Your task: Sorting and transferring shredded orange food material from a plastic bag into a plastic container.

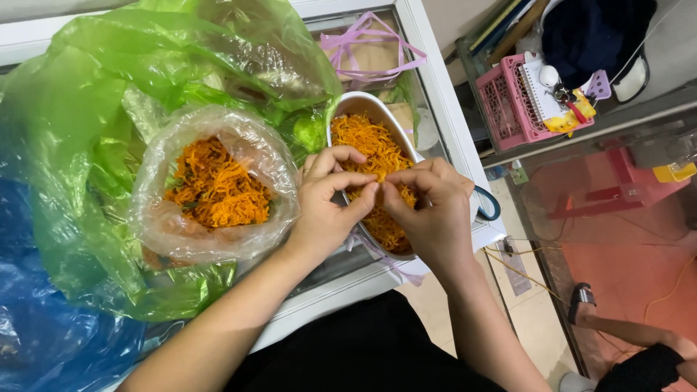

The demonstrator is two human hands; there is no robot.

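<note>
- The left hand (325, 207) and the right hand (433, 210) meet over a white oval metal-looking tray (363, 101); thumb and forefinger tips of both are pressed together, pinching a few thin strands of the orange shredded filling (367, 138) between them.
- That stringy, fibrous orange shredded filling is heaped in the white oval tray, which sits on the white-framed glass lid of a chest cabinet (450, 123), directly under both hands.
- Just left of the left hand sits a clear crinkled plastic bag (218, 239), its mouth rolled open, holding more orange shreds mixed with a few green flecks (214, 189).
- The clear bag nests in a large translucent green plastic bag (80, 145), wrinkled and glossy; a blue plastic bag (36, 312) lies at the near left.
- Beyond the tray, a loop of pale purple plastic string (367, 47) rests on the glass.
- At the far right, a pink lattice plastic basket (504, 109) stands on a grey shelf, with red-orange floor tiles (624, 254) below.
- Another person's sandalled foot (581, 297) shows at the lower right.
</note>
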